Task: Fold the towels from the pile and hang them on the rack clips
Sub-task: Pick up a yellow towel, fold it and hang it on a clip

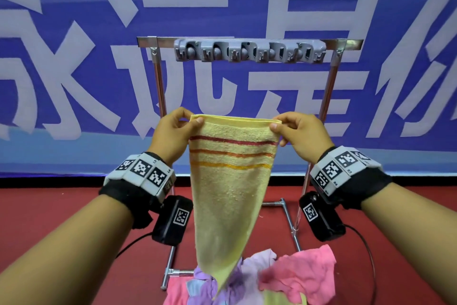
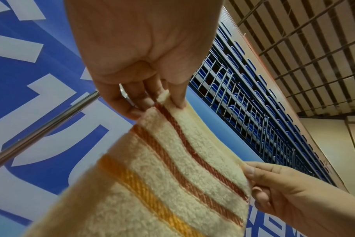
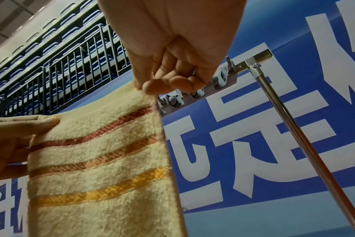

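A yellow towel with red and orange stripes hangs in front of me, stretched by its top edge and tapering down toward the pile. My left hand pinches the towel's top left corner. At the top right corner my right hand pinches the same edge. Above and behind the towel, the grey clip bar sits on the metal rack; its clips hold nothing. The pile of pink, purple and blue towels lies below, at the rack's foot.
The rack's chrome legs stand left and right of the towel, with base tubes on the red floor. A blue banner with large white characters fills the background. Cables trail from the wrist cameras.
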Motion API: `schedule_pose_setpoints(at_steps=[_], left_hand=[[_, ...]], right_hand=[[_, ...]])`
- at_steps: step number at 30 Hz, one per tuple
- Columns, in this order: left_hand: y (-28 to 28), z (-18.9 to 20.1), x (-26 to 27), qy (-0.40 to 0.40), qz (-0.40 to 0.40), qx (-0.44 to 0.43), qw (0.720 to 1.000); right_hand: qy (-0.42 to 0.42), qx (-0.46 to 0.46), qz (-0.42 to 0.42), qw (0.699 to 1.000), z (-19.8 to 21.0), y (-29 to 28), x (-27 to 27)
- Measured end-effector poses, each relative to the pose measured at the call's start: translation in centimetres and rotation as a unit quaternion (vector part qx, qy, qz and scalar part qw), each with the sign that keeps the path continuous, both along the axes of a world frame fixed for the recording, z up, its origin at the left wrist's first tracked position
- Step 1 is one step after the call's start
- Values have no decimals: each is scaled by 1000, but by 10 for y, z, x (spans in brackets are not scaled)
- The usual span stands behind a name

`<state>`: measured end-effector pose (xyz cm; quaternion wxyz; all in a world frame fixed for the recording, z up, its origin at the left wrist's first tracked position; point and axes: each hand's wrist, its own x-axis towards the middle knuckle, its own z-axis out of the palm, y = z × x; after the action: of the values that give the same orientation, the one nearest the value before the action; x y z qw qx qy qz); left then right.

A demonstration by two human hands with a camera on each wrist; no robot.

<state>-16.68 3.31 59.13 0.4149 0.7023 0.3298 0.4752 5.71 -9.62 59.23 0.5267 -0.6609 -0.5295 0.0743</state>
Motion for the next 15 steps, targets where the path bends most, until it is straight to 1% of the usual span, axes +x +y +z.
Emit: schedule_pose_setpoints(at_steps=[3, 8, 10, 15], left_hand=[[-3, 5, -3, -3, 8, 11, 1000], [-7, 10, -7, -7, -16, 1, 1000], [-10, 9, -6, -13, -29, -9, 999], [-12, 5, -4, -12, -43, -37, 998]], right_hand=[[-16, -11, -1, 1000, -1, -1, 0], [-21, -18, -6, 1000, 1, -2, 3], [-6, -18, 3, 1000, 1, -1, 3], [64, -26, 14, 998, 2, -1, 9]])
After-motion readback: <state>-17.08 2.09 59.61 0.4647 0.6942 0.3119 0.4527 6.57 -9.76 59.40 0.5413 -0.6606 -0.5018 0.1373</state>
